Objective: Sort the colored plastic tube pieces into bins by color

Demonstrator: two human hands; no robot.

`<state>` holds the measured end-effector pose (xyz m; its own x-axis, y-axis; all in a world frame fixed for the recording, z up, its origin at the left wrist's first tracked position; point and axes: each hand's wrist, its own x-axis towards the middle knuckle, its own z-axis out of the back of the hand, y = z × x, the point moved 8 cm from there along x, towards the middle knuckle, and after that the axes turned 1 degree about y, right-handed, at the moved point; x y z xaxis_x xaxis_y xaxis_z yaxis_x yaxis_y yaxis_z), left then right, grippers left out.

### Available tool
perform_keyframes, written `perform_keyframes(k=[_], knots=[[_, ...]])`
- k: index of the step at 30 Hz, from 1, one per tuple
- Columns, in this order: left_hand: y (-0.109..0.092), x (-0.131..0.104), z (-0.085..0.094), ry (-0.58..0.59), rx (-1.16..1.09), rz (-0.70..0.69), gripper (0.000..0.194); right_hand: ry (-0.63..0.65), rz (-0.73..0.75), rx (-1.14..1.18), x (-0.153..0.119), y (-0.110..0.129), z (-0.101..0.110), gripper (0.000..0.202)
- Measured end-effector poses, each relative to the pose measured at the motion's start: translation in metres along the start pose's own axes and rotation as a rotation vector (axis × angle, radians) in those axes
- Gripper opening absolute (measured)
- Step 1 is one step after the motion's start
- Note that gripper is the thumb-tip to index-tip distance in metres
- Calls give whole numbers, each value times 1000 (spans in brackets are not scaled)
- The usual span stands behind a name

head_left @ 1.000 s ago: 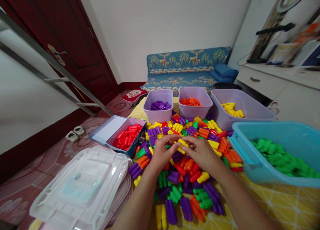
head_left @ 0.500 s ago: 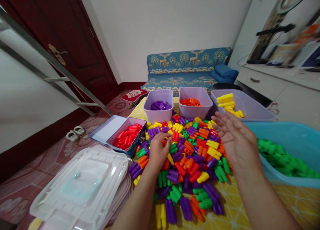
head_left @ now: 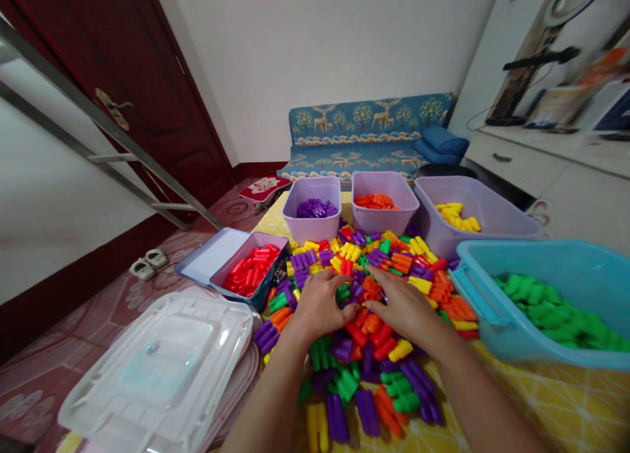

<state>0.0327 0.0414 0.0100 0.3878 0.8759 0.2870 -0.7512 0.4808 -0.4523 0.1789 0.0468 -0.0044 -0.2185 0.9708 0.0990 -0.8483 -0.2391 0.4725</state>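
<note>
A heap of plastic peg-like toy pieces [head_left: 367,400] in red, orange, yellow, green and purple covers the middle of the table. My left hand [head_left: 322,305] is over the heap, thumb and fingers apart around a green piece [head_left: 341,292]; whether it touches that piece I cannot tell. Facing it, my right hand [head_left: 403,305] reaches in from the right with its thumb and forefinger spread over orange and purple pieces. Both palms are turned away from view, and some fingertips are hidden among the pieces.
Behind the heap stand lilac bins with purple [head_left: 312,230], orange [head_left: 384,223] and yellow pieces [head_left: 480,203]. A turquoise tub [head_left: 556,256] of green pieces is at right. At left are a hinged box [head_left: 251,299] of red pieces and stacked clear lids [head_left: 162,367].
My right hand has come down and left from beside the yellow bin to the heap. Yellow pieces seen in the air above that bin have dropped into it. My left hand has shifted slightly.
</note>
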Motion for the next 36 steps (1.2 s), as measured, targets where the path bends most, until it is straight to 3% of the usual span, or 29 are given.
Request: perform_keyframes(k=[4,8,12,19,27,31,36], knots=[[-7,1,-8,-5,-10,0,53,0,37,65,2,14,-13,69],[-5,3,-10,-51,-89,12,55,-30,52,373,5,18,-10,70],[2,6,-7,-107,-232,32,54,-48,76,590,6,17,-4,57],[1,5,-2,-156,-409,6,39,-125,8,675,6,10,4,45],[-4,1,4,-181,-553,-20,38,-93,53,683,6,12,4,35],[0,2,2,-180,-721,33,39,-7,-20,889,5,14,-1,37],[12,6,-9,-147,-1114,136,44,-23,-53,1083,7,16,0,39]])
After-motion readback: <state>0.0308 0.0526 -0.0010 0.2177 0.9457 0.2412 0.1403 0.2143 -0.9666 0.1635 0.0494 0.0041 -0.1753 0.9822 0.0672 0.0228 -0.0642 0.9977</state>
